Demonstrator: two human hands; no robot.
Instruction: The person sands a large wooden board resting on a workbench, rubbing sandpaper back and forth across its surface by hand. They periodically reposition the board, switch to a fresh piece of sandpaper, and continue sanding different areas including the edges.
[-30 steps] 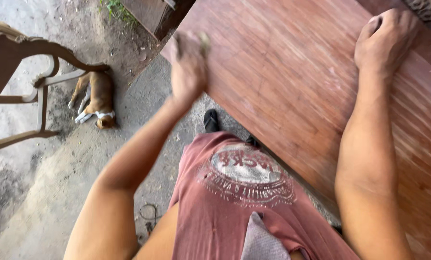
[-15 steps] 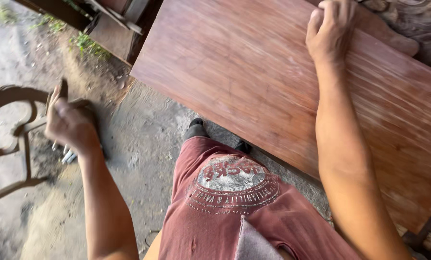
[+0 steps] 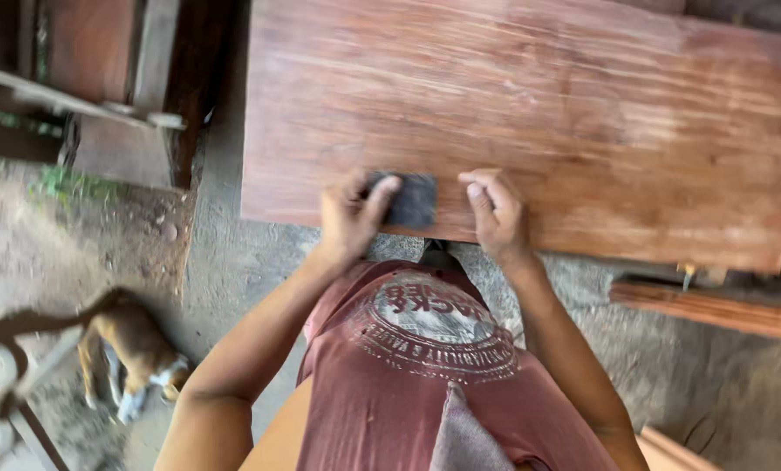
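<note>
a: what lies at the far left?

b: a tan and white dog on gritty grey ground, partly covered by a blurred dark curved chair frame that the picture edge cuts off. above it stand weathered planks, hard to make out.

a: and the person's left hand?

b: the left hand is curled, thumb and fingers pinching the left edge of a small dark square pad, rough like sandpaper. the pad lies flat on the near edge of the board.

a: the board itself?

b: a broad reddish-brown wooden panel, long straight grain, paler dusty patches. its top and right end run out of view.

a: the right hand?

b: the right hand rests just beside the pad's right edge, fingers bent, tips on the wood. whether it grips the pad, he cannot tell. a faded red shirt hides the ground below.

a: farther right?

b: a narrow orange-brown wood strip under the panel's edge, blurred.
</note>
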